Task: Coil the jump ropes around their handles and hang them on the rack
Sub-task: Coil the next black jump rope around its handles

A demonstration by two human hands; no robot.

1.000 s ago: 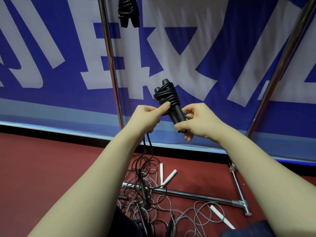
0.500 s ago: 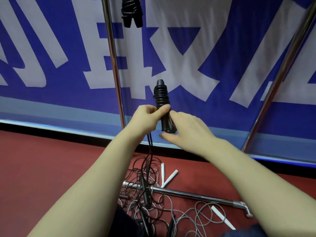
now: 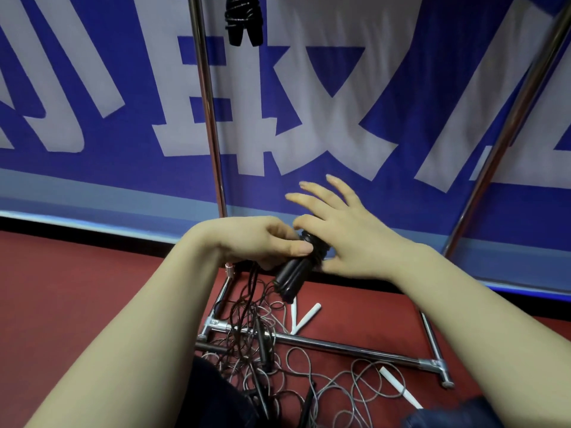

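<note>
The black jump rope (image 3: 292, 278) is held low in front of the rack (image 3: 206, 103), just above the floor. Its two handles are bunched together and tilted, with the free ends pointed down toward the camera and cord wound around the upper end. It's gripped by the left hand (image 3: 259, 242), with the fingers curled round the handles and the thumb pressed flat across the wound cord. The right hand (image 3: 352, 239) is released: the fingers are spread straight and fanned out, and the palm is laid against the wrapped end from the right, with nothing clamped as far as can be seen. A loose length of black cord can be seen dangling from under the left hand into the pile of ropes (image 3: 256, 350) on the red floor (image 3: 77, 288), where black and grey cords are tangled over the rack's chrome base bar. A couple of white handles (image 3: 306, 316) can be made out beside the tangle, and another further right. Up top, an already wrapped rope (image 3: 244, 20) is hung between the rack's two uprights, though it's cut off by the frame edge. Behind it all, a blue banner (image 3: 92, 180) with big white characters is stretched along the wall.
</note>
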